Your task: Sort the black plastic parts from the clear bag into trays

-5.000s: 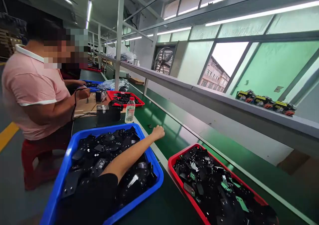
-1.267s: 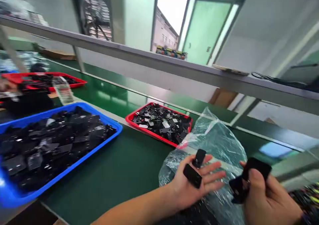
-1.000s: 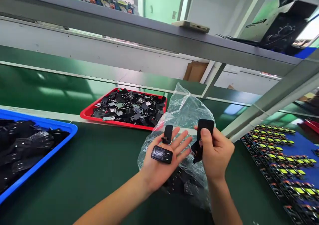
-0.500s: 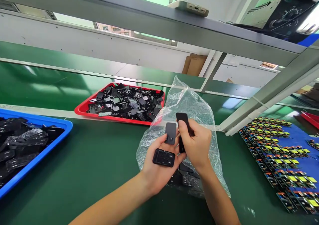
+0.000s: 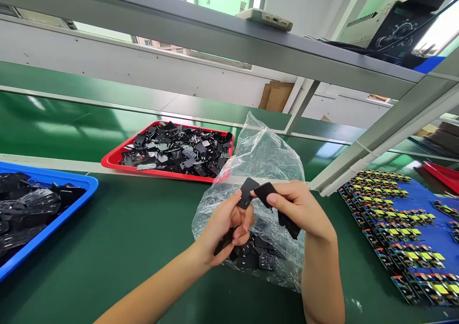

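Observation:
My left hand (image 5: 225, 226) is closed, pinching a flat black plastic cover (image 5: 248, 192) between thumb and finger. Another dark piece (image 5: 225, 240) is tucked in its curled fingers, partly hidden. My right hand (image 5: 303, 209) grips a black plastic cover (image 5: 264, 193) by thumb and fingers, close beside the left one. More black parts (image 5: 289, 224) show under its palm. Beneath both hands lies a clear plastic bag (image 5: 267, 152), with several black plastic pieces (image 5: 256, 254) in its near end.
A red tray (image 5: 167, 172) heaped with small black parts stands behind the bag. To the left is a blue tray (image 5: 81, 202) of black plastic pieces. Rows of circuit boards (image 5: 405, 231) lie at right. An overhead shelf (image 5: 201, 25) carries a phone (image 5: 267, 18).
My left hand has curled from an open palm round the lower piece. My right hand has turned and shifted right, its cover now tilted toward the left hand's cover. The view has shifted slightly.

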Demonstrator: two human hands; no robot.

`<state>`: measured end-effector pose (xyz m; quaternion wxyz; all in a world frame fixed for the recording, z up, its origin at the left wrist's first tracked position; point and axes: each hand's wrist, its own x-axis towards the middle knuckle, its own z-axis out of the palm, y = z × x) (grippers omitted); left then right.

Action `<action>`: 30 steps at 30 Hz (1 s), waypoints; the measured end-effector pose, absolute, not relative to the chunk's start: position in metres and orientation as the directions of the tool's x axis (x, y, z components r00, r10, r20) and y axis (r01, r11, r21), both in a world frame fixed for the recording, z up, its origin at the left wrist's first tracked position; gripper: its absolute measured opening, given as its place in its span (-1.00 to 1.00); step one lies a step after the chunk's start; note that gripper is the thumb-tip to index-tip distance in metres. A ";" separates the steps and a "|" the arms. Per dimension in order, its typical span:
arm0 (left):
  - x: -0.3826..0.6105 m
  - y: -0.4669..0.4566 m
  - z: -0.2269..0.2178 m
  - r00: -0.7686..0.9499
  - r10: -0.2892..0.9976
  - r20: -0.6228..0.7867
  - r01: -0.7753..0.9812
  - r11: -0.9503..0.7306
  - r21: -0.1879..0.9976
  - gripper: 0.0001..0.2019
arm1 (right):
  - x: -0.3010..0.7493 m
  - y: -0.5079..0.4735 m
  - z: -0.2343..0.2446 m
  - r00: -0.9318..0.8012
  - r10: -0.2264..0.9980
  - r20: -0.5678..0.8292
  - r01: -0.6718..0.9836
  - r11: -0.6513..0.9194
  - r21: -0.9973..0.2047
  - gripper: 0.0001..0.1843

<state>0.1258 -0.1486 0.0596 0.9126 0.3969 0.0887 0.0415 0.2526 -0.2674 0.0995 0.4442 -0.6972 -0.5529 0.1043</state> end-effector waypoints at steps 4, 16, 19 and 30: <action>0.123 -0.147 0.061 0.976 0.202 -0.085 -0.038 0.539 0.842 -0.45 | 0.254 -0.256 0.096 0.224 0.947 0.231 0.575 0.063 -0.816 -0.56; 0.115 -0.136 0.071 0.953 0.304 0.013 -0.060 0.147 0.987 -0.47 | 0.244 -0.253 0.094 0.395 0.856 0.333 0.582 0.047 -0.812 -0.66; 0.113 -0.133 0.074 0.948 0.318 0.017 -0.045 0.079 0.996 -0.61 | 0.245 -0.247 0.092 0.541 0.755 0.371 0.542 0.025 -0.840 -0.66; 0.114 -0.117 0.076 0.928 0.361 0.089 0.013 -0.273 0.962 -0.59 | 0.258 -0.241 0.086 0.310 0.938 0.155 0.365 0.034 -0.930 -0.54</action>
